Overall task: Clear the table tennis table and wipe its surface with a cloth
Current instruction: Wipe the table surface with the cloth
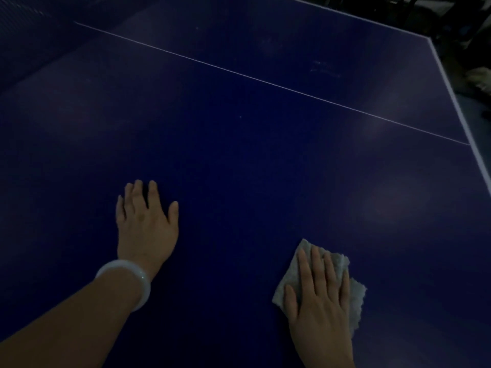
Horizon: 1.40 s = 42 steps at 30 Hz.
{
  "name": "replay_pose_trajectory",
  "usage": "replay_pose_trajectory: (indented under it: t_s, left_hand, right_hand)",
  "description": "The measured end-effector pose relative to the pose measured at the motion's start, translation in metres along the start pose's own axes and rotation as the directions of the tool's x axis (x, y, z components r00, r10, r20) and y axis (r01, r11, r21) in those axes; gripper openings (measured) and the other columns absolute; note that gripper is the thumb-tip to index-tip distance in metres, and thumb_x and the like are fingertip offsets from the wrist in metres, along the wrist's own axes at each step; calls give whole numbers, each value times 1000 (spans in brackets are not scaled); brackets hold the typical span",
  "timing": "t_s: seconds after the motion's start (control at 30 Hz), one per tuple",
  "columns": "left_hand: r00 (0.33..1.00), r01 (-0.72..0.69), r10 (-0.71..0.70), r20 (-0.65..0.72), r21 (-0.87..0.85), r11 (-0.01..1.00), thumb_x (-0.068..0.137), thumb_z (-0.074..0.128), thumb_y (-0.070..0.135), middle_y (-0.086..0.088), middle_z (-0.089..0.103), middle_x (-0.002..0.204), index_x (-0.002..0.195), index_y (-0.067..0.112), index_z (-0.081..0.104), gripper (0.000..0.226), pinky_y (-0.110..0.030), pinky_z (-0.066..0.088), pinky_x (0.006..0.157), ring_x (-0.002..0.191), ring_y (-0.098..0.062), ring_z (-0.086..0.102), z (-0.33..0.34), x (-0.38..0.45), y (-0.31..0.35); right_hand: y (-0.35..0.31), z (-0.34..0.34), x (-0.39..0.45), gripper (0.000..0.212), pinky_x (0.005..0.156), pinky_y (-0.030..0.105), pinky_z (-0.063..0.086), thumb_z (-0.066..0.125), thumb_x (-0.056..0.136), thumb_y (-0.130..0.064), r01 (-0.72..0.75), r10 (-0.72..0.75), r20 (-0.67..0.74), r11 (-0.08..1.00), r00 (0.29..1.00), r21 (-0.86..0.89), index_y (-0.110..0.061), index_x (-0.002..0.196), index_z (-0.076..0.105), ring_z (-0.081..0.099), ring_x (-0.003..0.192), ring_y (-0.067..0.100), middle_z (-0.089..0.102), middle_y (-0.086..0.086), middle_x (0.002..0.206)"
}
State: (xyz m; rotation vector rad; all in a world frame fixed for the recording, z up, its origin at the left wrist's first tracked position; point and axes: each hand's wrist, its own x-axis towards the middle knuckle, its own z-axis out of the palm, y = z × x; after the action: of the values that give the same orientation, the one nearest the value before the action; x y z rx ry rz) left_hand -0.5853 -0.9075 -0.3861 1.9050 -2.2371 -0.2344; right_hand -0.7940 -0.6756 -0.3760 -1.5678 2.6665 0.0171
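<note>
Dim blue table tennis table (239, 144): right hand (318, 296) pressed a grey cloth (356, 296) flat, fingers straight and together; left hand (146, 221) lay flat, fingers slightly spread.

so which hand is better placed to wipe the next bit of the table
Right. The right hand already presses flat on the cloth, with bare table ahead of it. The left hand rests flat on the table with nothing under it, probably just bracing.

A dim indoor games room. A dark blue table tennis table (265, 155) with white painted lines (265, 80) fills the view.
</note>
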Motion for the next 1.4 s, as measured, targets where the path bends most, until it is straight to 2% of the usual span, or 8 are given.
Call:
replay_pose_trajectory:
  t_s: [0.27, 0.37, 0.47, 0.6, 0.7, 0.93, 1.17, 1.4]
  left_hand:
    - [1000, 4, -3, 23, -30, 1000, 97, 21, 51, -16, 13, 159, 153, 11, 19, 69, -44, 2, 121, 148, -28, 6, -6, -1, 0]
    - [1000, 11, -10, 26, -16, 1000, 96, 20, 52, -16, 14, 159, 152, 11, 20, 70, -45, 3, 122, 148, -28, 7, -5, 0, 0]
    - [999, 15, -15, 36, 2, 1000, 96, 21, 51, -16, 14, 159, 152, 11, 21, 69, -45, 4, 122, 148, -28, 7, -5, 0, 1]
    - [999, 24, -25, 47, 17, 1000, 96, 20, 52, -15, 15, 159, 152, 12, 21, 69, -44, 5, 122, 148, -26, 7, -5, 0, 3]
    - [997, 36, -38, 66, 24, 999, 96, 19, 53, -12, 13, 160, 153, 14, 19, 69, -44, 3, 122, 148, -25, 4, -5, 1, 2]
    - [996, 42, -44, 78, 27, 999, 96, 24, 49, -15, 16, 159, 152, 11, 22, 68, -44, 4, 121, 148, -27, 8, -9, 1, 6]
    - [994, 46, -47, 94, 19, 999, 96, 24, 49, -15, 14, 159, 152, 11, 22, 67, -45, 4, 121, 148, -27, 7, -10, 3, 5]
    - [994, 56, -58, 94, 23, 998, 97, 17, 51, -12, 6, 161, 154, 14, 14, 68, -42, -2, 121, 149, -24, -2, -11, 1, 6]
  right_hand:
    - [-18, 3, 76, 62, 117, 53, 15, 11, 102, -50, 415, -415, 29, 909, 909, 32, -21, 157, 12, 8, 152, 22, 14, 1, 164]
    - [35, -1, 142, 64, 120, 54, 9, -7, 97, -46, -20, 20, 44, 1000, 999, 6, -18, 154, -9, -3, 152, 25, 2, 6, 165]
    - [39, -12, 182, 62, 120, 55, 1, 7, 100, -46, -438, 433, 63, 885, 899, 157, -22, 156, -6, -6, 151, 22, -1, 4, 165]
    - [-33, 0, 165, 61, 120, 55, 7, 8, 102, -45, 97, -94, -45, 991, 995, 94, -18, 157, 5, 4, 152, 23, 8, 6, 164]
    - [-29, -1, 158, 61, 120, 51, 8, 8, 103, -51, 423, -425, 3, 902, 905, 85, -25, 157, 10, 4, 152, 15, 13, -2, 164]
    - [48, -20, 253, 65, 120, 55, -3, 12, 100, -50, -410, 398, 106, 903, 911, 131, -24, 157, -4, -5, 151, 23, -2, 3, 165]
    - [-38, -4, 235, 65, 122, 48, -5, 4, 98, -56, 414, -417, 35, 907, 908, 76, -28, 157, 1, -6, 151, 13, 3, -4, 165]
    - [11, -11, 285, 65, 120, 57, -2, 11, 100, -51, -319, 319, 23, 938, 947, 137, -22, 157, 0, -2, 151, 24, 3, 6, 165]
